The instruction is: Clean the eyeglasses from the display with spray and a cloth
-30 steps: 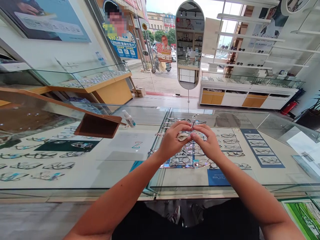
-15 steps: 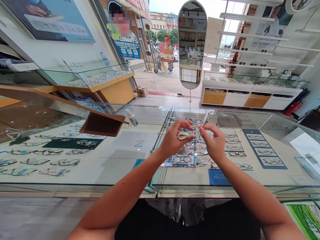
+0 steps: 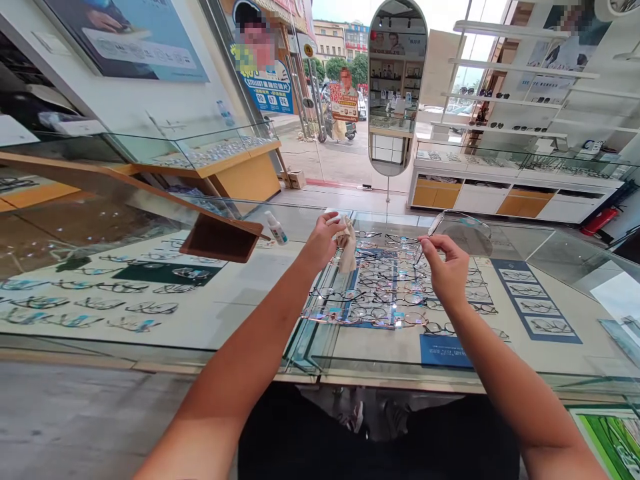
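Over glass worktop (image 3: 240, 313), left hand (image 3: 323, 241) fingers clenched on bunched cloth (image 3: 346, 248); right hand (image 3: 447, 270) fingers pinch glasses (image 3: 463, 232) by the frame edge, held above worktop, probably to keep lenses unsmudged. Spray bottle (image 3: 277, 228) stands near left hand.

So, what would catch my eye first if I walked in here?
Two bare hands hover above the glass display counter: the left hand pinches a crumpled cream cloth, the right hand holds a slim pair of spectacles. Under the glass lie rows of spectacle frames; a small white spray bottle stands on the counter to the left, and a tall oval mirror stands behind.
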The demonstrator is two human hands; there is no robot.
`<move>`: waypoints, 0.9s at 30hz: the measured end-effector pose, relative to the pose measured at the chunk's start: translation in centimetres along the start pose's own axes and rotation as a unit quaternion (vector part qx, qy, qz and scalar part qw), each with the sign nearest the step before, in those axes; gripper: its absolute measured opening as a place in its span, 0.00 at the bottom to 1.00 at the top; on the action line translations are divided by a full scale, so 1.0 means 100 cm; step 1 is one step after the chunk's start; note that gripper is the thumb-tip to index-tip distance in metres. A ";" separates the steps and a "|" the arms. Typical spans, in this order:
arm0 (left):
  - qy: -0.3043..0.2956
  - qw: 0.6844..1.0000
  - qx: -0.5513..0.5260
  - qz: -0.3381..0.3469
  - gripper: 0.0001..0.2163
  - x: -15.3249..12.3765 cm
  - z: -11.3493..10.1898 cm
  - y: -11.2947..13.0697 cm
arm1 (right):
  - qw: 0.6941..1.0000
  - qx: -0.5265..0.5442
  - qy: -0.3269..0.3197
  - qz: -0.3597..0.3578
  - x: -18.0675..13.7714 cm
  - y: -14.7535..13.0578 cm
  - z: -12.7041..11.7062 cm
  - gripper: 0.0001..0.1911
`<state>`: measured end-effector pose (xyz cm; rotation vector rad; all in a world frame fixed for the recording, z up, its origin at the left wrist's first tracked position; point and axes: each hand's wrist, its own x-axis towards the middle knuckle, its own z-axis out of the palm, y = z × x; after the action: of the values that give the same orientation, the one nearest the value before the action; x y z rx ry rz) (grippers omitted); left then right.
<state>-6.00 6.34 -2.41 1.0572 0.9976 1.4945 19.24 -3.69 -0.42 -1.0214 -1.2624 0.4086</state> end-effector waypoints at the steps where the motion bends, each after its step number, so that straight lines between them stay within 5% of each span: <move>1: 0.000 1.000 0.009 0.003 0.24 0.002 -0.002 0.000 | 1.000 -0.002 0.000 0.002 0.000 0.000 0.000 0.10; 5: 0.021 0.996 0.074 0.044 0.18 0.006 -0.013 0.004 | 1.000 -0.009 -0.003 0.010 0.002 -0.001 -0.002 0.11; 8: 0.119 0.975 0.156 0.106 0.13 0.009 -0.028 0.008 | 1.000 -0.011 -0.005 0.010 0.003 -0.001 -0.003 0.11; 13: 0.338 0.842 0.387 0.164 0.15 0.018 -0.056 0.005 | 1.000 -0.018 -0.008 0.005 0.003 0.001 -0.004 0.11; 19: 0.320 0.855 0.406 0.039 0.23 0.026 -0.075 -0.010 | 1.000 -0.021 -0.016 0.007 0.004 0.001 -0.004 0.11; 27: 0.322 0.851 0.414 0.020 0.26 0.024 -0.083 -0.018 | 1.000 -0.022 -0.013 0.008 0.005 0.003 -0.004 0.11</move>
<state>-13.79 8.40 -6.09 1.1522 2.2486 1.4981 19.84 -3.32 -0.35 -1.0670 -1.2924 0.4078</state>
